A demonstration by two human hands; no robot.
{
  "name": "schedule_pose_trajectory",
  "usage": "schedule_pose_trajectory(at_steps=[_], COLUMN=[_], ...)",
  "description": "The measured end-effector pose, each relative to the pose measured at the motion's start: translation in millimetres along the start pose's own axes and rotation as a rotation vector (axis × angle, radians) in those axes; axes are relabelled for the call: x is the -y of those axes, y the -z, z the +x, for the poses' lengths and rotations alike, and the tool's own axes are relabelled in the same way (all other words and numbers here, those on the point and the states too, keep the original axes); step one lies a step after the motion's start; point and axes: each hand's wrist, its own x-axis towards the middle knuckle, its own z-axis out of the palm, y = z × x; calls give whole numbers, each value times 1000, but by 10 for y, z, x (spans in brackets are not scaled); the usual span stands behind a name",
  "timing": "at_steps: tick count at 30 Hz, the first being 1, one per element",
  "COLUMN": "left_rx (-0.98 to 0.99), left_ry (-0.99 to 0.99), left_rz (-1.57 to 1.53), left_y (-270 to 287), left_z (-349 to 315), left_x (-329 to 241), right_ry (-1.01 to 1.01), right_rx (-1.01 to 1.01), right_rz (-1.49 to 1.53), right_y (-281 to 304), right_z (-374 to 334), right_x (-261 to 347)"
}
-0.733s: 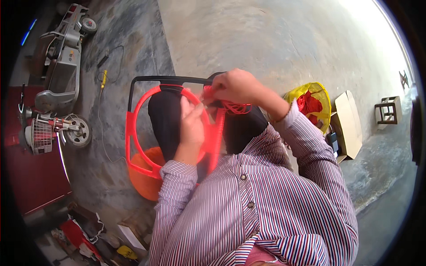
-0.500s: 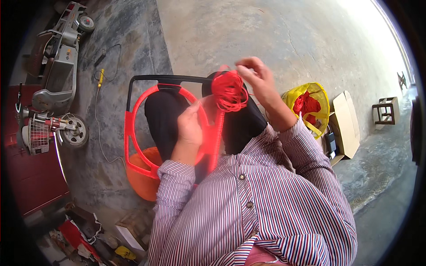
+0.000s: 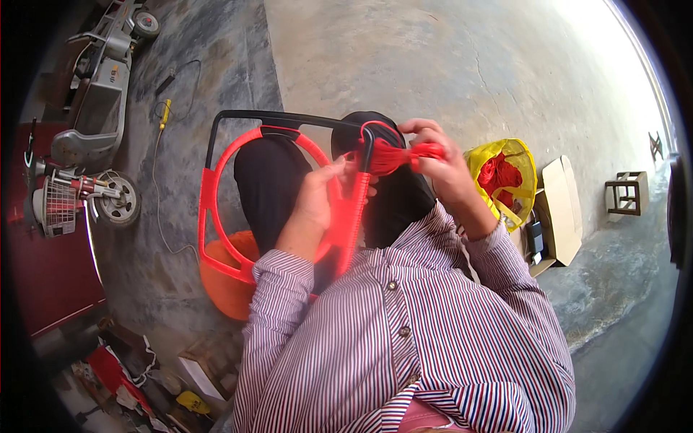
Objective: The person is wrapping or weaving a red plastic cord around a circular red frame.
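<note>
A black, rounded-corner frame rests across my knees, its side bars wrapped tightly in red cord. Inside it sits a red-wrapped ring. A loose bundle of red cord lies crosswise behind the frame's right bar, near its upper corner. My right hand is closed around the bundle's right end. My left hand reaches within the frame, its thumb and fingers closed at the bundle's left end beside the bar; the bar hides part of that grip. A strand of cord loops over the frame's corner.
To my right stand a yellow bag of red cord, an open cardboard box and a small wooden stool. An orange round object is partly under the frame. An electric tricycle and a cable are at left.
The cord bundle has gone from in front of the right bar to behind it, stretching rightward. My right hand has moved down and closed on it; the left hand has shifted slightly right.
</note>
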Motion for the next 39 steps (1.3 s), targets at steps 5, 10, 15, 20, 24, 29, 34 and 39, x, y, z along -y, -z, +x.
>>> schedule_pose_trajectory(at_steps=[5, 10, 15, 20, 24, 29, 34, 39], left_rx=[-23, -57, -153, -100, -68, 3, 52, 90], left_ry=[27, -5, -21, -7, 7, 2, -33, -38], left_rz=[182, 161, 206, 219, 220, 182, 130, 146], left_y=[39, -25, 2, 0, -61, -86, -81, -76], left_z=[12, -7, -8, 12, -35, -103, -9, 0], left_x=[-14, -54, -69, -85, -83, -51, 45, 57], right_ry=[36, -346, -55, -51, -156, -50, -302, -356], right_rx=[293, 159, -87, -419, 367, 413, 213, 172], right_rz=[881, 734, 576, 619, -275, -484, 256, 314], right_y=[261, 343, 550, 844, 212, -322, -482, -550], right_z=[-351, -993, -1182, -738, -505, 29, 341, 330], right_x=[622, 1152, 1187, 949, 654, 311, 245, 85])
